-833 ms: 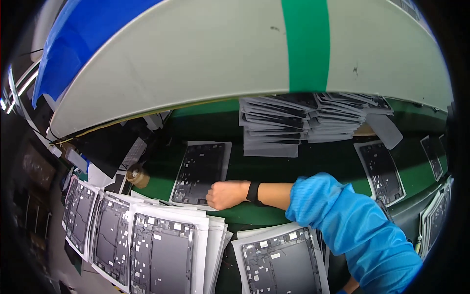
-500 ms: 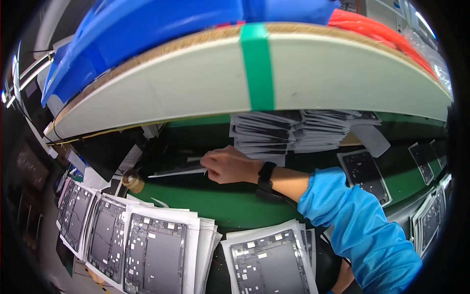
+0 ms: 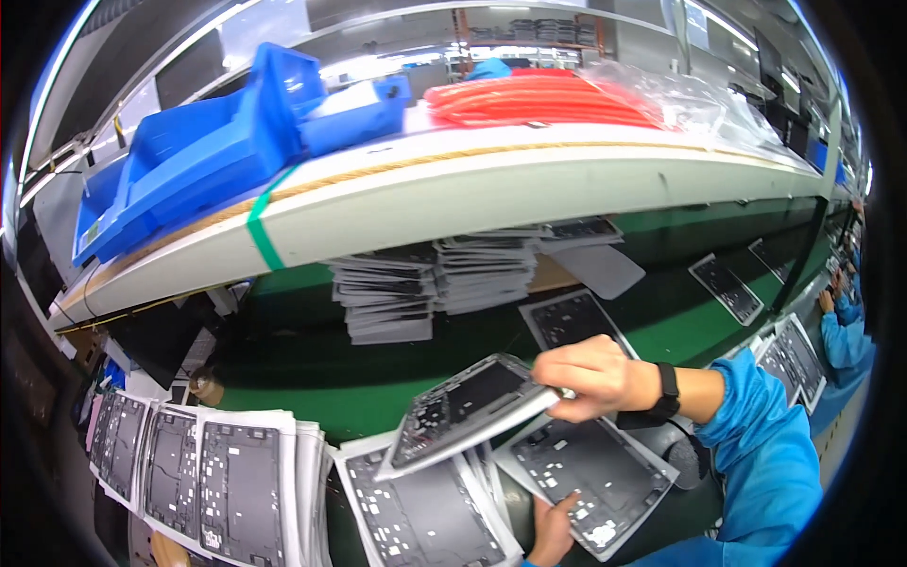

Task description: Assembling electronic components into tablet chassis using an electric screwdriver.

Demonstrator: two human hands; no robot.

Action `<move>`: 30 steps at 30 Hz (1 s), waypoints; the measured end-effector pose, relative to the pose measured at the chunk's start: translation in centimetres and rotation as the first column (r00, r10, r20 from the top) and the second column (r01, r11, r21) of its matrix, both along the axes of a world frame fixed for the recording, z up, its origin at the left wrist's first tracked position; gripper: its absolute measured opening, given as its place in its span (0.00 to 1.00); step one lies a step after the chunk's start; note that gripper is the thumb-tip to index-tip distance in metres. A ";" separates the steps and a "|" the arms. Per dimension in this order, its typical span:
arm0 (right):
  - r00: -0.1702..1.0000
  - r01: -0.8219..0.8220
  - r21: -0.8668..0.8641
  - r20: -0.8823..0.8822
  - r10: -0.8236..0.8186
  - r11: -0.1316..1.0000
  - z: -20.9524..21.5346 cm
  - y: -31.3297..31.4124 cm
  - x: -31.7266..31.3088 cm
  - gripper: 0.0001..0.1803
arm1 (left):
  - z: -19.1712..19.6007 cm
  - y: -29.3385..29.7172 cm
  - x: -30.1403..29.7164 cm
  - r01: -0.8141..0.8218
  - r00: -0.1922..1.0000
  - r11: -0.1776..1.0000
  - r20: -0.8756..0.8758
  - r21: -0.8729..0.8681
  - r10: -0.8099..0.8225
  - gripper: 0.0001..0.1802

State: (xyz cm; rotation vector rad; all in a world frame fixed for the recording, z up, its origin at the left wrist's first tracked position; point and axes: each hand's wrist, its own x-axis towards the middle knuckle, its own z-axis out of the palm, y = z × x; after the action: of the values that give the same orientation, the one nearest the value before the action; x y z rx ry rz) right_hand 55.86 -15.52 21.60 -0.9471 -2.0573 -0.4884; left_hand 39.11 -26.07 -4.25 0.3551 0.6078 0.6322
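Note:
My right hand [image 3: 593, 380], with a black band on its wrist, pinches the right edge of a dark tablet housing [image 3: 472, 402] with a white backing. That housing is raised and tilted above another housing [image 3: 416, 510] lying on white sheets. Near the lower edge, my left hand [image 3: 553, 531] is closed on the near-left edge of a second held housing [image 3: 590, 477], its thumb over the top face. The other fingers are partly hidden beneath. Both held pieces carry small white patches on their dark inner faces.
Left stands a row of housings on white sheets [image 3: 241, 482]. Stacks of sheeted pieces [image 3: 387, 302] sit under a pale shelf [image 3: 567, 180] bearing blue bins [image 3: 198, 161] and red wrapped material [image 3: 539, 99]. More housings [image 3: 726, 288] lie on the green bench. Another person's hands [image 3: 831, 288] show far right.
My right hand has come back rightward and nearer from the bench's far left, bringing the housing it gripped there. The view has swung right, and my left hand now shows on a housing.

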 end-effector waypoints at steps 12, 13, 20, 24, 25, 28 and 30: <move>0.994 0.039 -0.053 0.099 -0.034 0.998 -9.1 -22.7 4.3 0.05 | 5.1 -1.3 -7.5 0.295 0.865 0.953 -0.405 -0.071 -0.298 0.21; 0.995 0.040 -0.097 0.091 -0.031 0.994 -9.8 -24.3 4.0 0.04 | 5.2 -1.4 -7.7 0.289 0.859 0.955 -0.424 -0.061 -0.287 0.22; 1.000 -0.020 -0.210 0.008 0.022 0.977 -14.4 -32.2 1.4 0.07 | 5.6 -2.8 -8.1 0.269 0.812 0.963 -0.538 -0.004 -0.229 0.22; 0.998 -0.053 -0.279 -0.044 0.042 0.959 -15.5 -33.1 1.6 0.08 | 5.8 -3.0 -8.1 0.277 0.785 0.960 -0.585 0.036 -0.204 0.23; 0.998 -0.043 -0.277 -0.044 0.032 0.960 -16.0 -33.3 1.7 0.08 | 5.9 -2.8 -8.1 0.277 0.780 0.960 -0.594 0.048 -0.195 0.23; 0.994 -0.106 -0.319 -0.032 0.101 0.942 -16.5 -33.1 1.9 0.10 | 6.1 -2.1 -7.7 0.269 0.774 0.959 -0.614 0.093 -0.157 0.23; 0.999 0.011 -0.635 0.044 0.022 0.772 -12.7 -33.4 1.1 0.13 | 8.0 -3.0 -7.3 0.389 0.720 0.884 -0.684 0.258 -0.117 0.26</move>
State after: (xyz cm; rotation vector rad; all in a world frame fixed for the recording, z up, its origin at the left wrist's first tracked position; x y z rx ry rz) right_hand 56.92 -48.94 8.90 -1.3209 -2.3140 0.2325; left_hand 31.85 -29.08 3.80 1.0539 1.0878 0.3314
